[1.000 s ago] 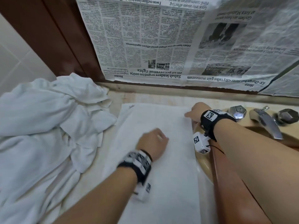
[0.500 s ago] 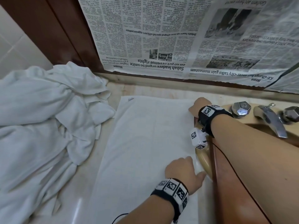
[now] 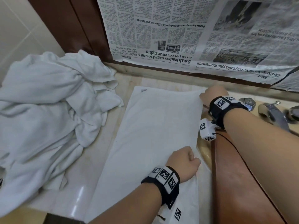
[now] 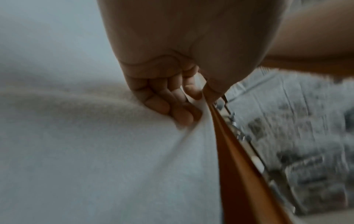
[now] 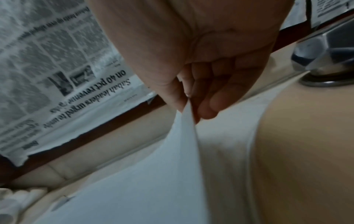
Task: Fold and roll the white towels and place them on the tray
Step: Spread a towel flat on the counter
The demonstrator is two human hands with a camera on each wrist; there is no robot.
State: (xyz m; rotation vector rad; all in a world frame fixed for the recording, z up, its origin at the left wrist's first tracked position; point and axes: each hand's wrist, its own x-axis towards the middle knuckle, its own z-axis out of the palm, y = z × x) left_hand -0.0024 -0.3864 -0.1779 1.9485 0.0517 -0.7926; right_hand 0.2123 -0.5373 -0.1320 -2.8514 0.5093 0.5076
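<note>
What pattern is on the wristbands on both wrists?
Black-and-white square marker codes on black wristbands, clearest in the head view.

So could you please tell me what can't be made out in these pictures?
- Tray: in no view, so where it stands is unknown.
- Towel near end: head view, cut off by the bottom edge and covered by the left forearm.
- Left hand fingertips: head view, hidden under the knuckles; left wrist view shows them, blurred.
- Pile: head view, too crumpled to count towels.
- Tap: partly behind the right forearm.

The head view looks down from above the towel (image 3: 155, 126); both wrist views sit close, sharing its right edge.
</note>
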